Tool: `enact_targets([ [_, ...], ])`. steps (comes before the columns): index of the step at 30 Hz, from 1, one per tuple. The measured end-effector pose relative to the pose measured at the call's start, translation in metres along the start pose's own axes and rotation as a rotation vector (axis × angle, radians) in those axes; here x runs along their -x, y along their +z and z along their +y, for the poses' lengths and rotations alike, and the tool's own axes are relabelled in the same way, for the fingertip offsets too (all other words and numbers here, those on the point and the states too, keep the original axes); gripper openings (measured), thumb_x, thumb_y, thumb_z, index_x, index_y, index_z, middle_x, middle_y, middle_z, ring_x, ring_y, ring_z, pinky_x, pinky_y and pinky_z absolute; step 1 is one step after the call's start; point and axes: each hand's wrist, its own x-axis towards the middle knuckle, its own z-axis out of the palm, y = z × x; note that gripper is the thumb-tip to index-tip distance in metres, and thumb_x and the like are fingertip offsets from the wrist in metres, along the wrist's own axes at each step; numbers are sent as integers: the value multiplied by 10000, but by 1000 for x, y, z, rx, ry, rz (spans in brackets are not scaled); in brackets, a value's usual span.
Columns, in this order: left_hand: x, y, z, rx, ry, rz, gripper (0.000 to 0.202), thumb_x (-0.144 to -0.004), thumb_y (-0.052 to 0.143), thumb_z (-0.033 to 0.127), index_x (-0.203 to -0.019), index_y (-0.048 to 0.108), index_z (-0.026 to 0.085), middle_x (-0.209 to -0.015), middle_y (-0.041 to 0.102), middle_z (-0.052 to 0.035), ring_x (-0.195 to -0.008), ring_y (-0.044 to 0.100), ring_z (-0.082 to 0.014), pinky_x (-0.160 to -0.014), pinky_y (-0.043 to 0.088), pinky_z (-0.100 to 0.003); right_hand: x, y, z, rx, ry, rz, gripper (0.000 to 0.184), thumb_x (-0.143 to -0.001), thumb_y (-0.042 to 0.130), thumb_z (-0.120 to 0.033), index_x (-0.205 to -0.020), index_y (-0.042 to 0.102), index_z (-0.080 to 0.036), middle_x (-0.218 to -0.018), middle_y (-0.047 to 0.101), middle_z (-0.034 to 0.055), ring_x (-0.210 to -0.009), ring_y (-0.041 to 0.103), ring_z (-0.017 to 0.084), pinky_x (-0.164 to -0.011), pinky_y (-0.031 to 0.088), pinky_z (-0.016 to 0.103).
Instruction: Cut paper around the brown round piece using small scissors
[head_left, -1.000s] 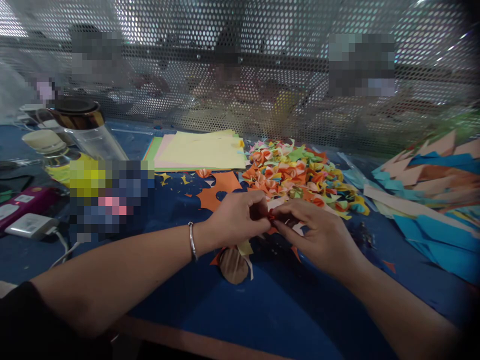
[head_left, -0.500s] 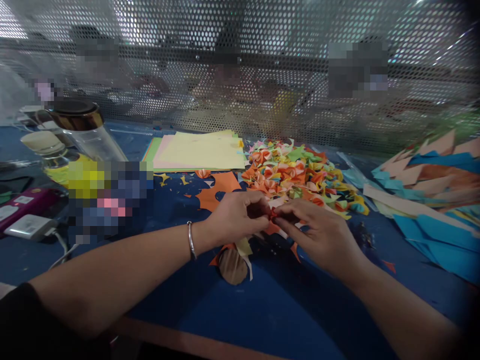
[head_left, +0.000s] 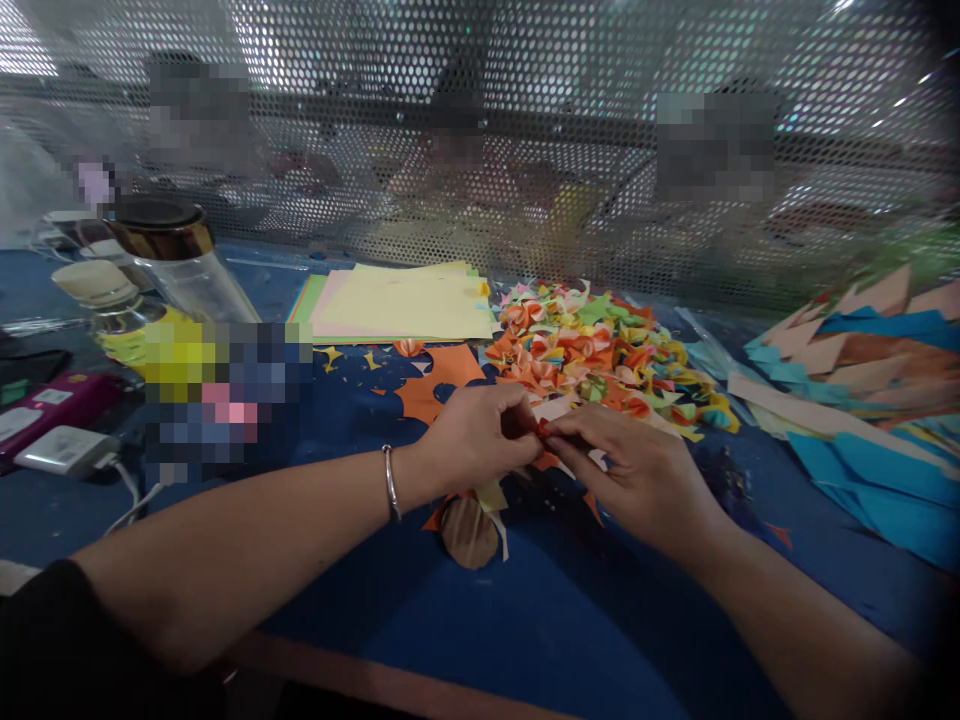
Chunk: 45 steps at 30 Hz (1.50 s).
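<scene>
My left hand (head_left: 480,435), with a silver bangle on its wrist, pinches a small red piece of folded paper (head_left: 542,428) from the left. From the other side the fingertips of my right hand (head_left: 630,455) close on the same piece. Most of it is hidden by my fingers. Just beyond my hands lies a heap of folded paper flowers (head_left: 592,345) in orange, pink, yellow and green. Below my left hand a round brown disc (head_left: 469,533) rests on the blue table (head_left: 540,640), with paper scraps touching it. An orange paper offcut (head_left: 435,380) lies behind my left hand.
A stack of coloured paper sheets (head_left: 405,305) lies at the back. To the left stand a clear bottle (head_left: 191,280), a white-capped bottle (head_left: 97,300) and a white charger (head_left: 67,450). Blue and peach folded paper (head_left: 877,480) fills the right. A perforated metal screen (head_left: 525,130) closes the back.
My fingers have shifted slightly around the red paper piece, which both hands still pinch. The view has moved a little; the things on the table lie as before.
</scene>
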Motion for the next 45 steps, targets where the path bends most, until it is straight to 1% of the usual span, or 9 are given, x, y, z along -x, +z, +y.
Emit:
enact_targets([
  [5, -1, 3, -4, 112, -35, 19, 77, -676, 660, 147, -710, 601, 184, -663, 604, 42, -625, 545, -98, -588, 417, -229, 0, -1, -1, -12, 64, -11, 104, -991, 587, -196, -1006, 688, -220, -950, 791, 64, -830, 762, 208, -732, 600, 324],
  [11, -1, 2, 0, 91, -36, 38, 75, -673, 654, 144, -710, 607, 188, -665, 604, 43, -622, 544, -96, -587, 412, -235, -2, -1, -1, -24, 71, -18, 117, -990, 569, -181, -1012, 673, -230, -962, 781, 64, -879, 762, 222, -759, 600, 333],
  [17, 1, 0, 2, 92, -7, -21, 69, -685, 640, 158, -704, 582, 192, -661, 590, 44, -616, 540, -96, -589, 416, -240, -2, 0, -2, -30, 64, -21, 98, -994, 566, -180, -1016, 651, -222, -945, 761, 55, -858, 748, 214, -755, 586, 326],
  [21, 0, -2, 1, 117, 2, -66, 81, -689, 644, 190, -707, 565, 196, -665, 587, 37, -616, 540, -106, -583, 421, -250, -2, -2, -2, -40, 39, -40, 101, -1010, 545, -191, -988, 639, -224, -946, 761, 62, -851, 742, 207, -733, 582, 313],
  [26, 0, -4, 3, 70, 39, -120, 75, -694, 630, 194, -705, 555, 200, -661, 583, 38, -617, 537, -106, -579, 412, -252, -3, -5, -3, -49, 57, -67, 108, -992, 565, -187, -985, 663, -231, -921, 769, 58, -822, 747, 206, -718, 586, 320],
  [34, 0, -2, 2, -44, 9, -50, 57, -707, 625, 209, -710, 569, 202, -712, 634, 14, -666, 572, -123, -618, 421, -268, -5, -4, -4, -94, 108, -109, 158, -1021, 535, -217, -946, 673, -231, -904, 768, 52, -831, 736, 207, -748, 576, 334],
  [39, -1, -2, 1, -36, 43, -72, 91, -689, 647, 208, -693, 557, 200, -696, 618, 21, -656, 563, -119, -609, 405, -262, -3, -5, -3, -65, 88, -126, 157, -1024, 529, -230, -920, 646, -231, -921, 760, 65, -835, 724, 215, -733, 557, 334],
  [43, -2, -1, 1, -18, 41, -83, 138, -683, 681, 239, -671, 550, 200, -678, 609, 24, -653, 550, -115, -596, 397, -256, -3, -7, -1, -64, 76, -179, 179, -1026, 507, -242, -909, 641, -227, -892, 750, 58, -786, 710, 204, -705, 551, 328],
  [45, -2, 0, -1, 0, 39, -95, 147, -688, 690, 248, -671, 553, 198, -673, 607, 23, -642, 543, -113, -580, 391, -253, -3, -9, 0, -73, 92, -200, 190, -1030, 512, -270, -901, 646, -228, -881, 750, 57, -778, 713, 204, -697, 555, 325],
])
